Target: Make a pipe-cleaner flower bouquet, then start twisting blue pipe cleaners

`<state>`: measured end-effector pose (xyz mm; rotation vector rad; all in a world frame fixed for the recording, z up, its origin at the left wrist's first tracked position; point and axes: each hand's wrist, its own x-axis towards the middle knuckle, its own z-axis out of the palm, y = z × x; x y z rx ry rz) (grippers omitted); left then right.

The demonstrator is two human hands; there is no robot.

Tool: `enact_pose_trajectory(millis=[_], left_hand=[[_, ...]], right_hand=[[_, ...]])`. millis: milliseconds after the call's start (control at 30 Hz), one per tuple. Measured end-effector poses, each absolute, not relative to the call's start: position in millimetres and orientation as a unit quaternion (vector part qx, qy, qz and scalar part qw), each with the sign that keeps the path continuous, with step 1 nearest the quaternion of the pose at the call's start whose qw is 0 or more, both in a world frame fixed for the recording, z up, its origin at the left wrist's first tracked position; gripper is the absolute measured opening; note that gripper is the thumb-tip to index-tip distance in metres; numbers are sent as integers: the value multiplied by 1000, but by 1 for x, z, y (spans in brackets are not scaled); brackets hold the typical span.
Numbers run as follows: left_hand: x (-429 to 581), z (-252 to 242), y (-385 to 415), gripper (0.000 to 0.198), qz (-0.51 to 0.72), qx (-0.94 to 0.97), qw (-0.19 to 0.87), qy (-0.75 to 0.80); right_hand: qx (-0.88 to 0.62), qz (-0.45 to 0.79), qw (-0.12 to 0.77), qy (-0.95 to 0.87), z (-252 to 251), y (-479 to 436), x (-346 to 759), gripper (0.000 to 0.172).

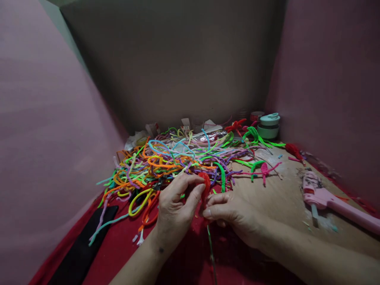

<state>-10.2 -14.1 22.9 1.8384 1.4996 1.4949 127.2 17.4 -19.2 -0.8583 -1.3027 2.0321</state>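
Note:
My left hand point(182, 202) is closed, pinching the upper part of a red pipe cleaner piece point(204, 180) between thumb and forefinger. Lower down on the same piece, my right hand point(222, 209) closes its thumb and fingers, partly hiding it. A thin green stem point(210, 241) hangs below the fingers toward the front edge of the view. Whether the stem is fixed to the red piece is hidden by my fingers. Just beyond both hands lies a tangled heap of coloured pipe cleaners point(178, 154).
A pink hot glue gun point(323, 198) lies on the brown board point(264, 198) at right. Behind stand a teal lidded container point(268, 126) and a red pipe cleaner flower point(236, 126). A black strip point(86, 245) rests on the red cloth point(115, 253) at left. Pink panels flank both sides.

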Motion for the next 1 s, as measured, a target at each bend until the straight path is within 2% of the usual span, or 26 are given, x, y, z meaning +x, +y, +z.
enact_pose_trajectory(millis=[100, 233, 467, 567, 767, 900, 1000], left_hand=[[-11, 24, -14, 4, 540, 602, 226, 543], [-13, 26, -8, 10, 563, 530, 300, 559], [-6, 19, -5, 17, 476, 568, 397, 541], [0, 9, -8, 18, 447, 608, 359, 549], [4, -4, -10, 7, 426, 676, 176, 575], [2, -8, -10, 14, 401, 710, 129, 565], [2, -8, -9, 13, 424, 702, 148, 552]], right_hand=[[-303, 775, 300, -467, -22, 18, 128, 15], [-282, 788, 352, -418, -21, 23, 129, 19], [-280, 763, 455, -363, -16, 34, 131, 14], [-277, 753, 480, -354, -18, 33, 129, 14], [-266, 750, 491, -354, -15, 25, 127, 13], [-266, 737, 506, -360, -9, 22, 128, 7], [-284, 728, 510, -358, -9, 22, 127, 9]])
